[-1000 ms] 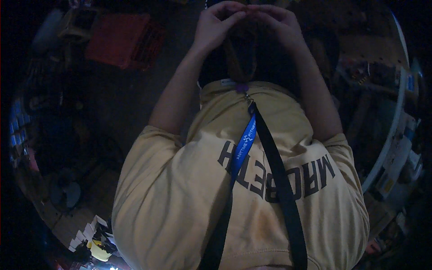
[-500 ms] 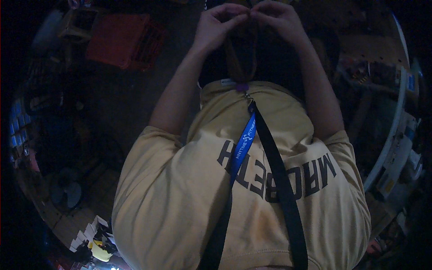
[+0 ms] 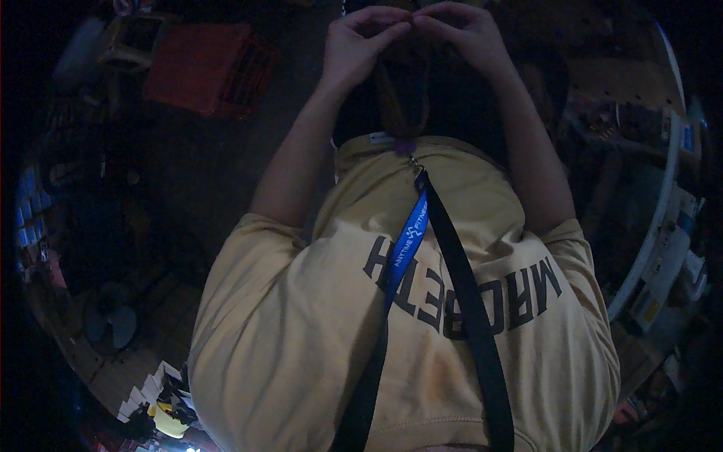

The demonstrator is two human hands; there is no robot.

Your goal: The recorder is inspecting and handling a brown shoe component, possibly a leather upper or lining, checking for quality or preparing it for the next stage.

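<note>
**Two hands meet over something small in a dim workshop**

Both hands are raised well out in front of the chest, fingertips brought together at the top of the view. The left hand (image 3: 361, 45) and the right hand (image 3: 463, 38) curl inward until thumbs and forefingers touch, as if pinching a small item between them; the light is too low to tell whether anything is actually held there, and what it might be cannot be made out. The fingers (image 3: 392, 22) are bent and closed toward each other, not spread. The forearms rise from the lower part of the picture, which keeps the meeting point close under the eyes, probably for fine work.

Below them a pale yellow T-shirt (image 3: 316, 339) fills the view, crossed by a black strap (image 3: 471, 301) and a blue lanyard (image 3: 407, 248) that join at a small clip near the collar. To the left, on the dark floor, sits a red crate (image 3: 203, 68). A cluttered worktop (image 3: 655, 226) curves along the right edge.
</note>
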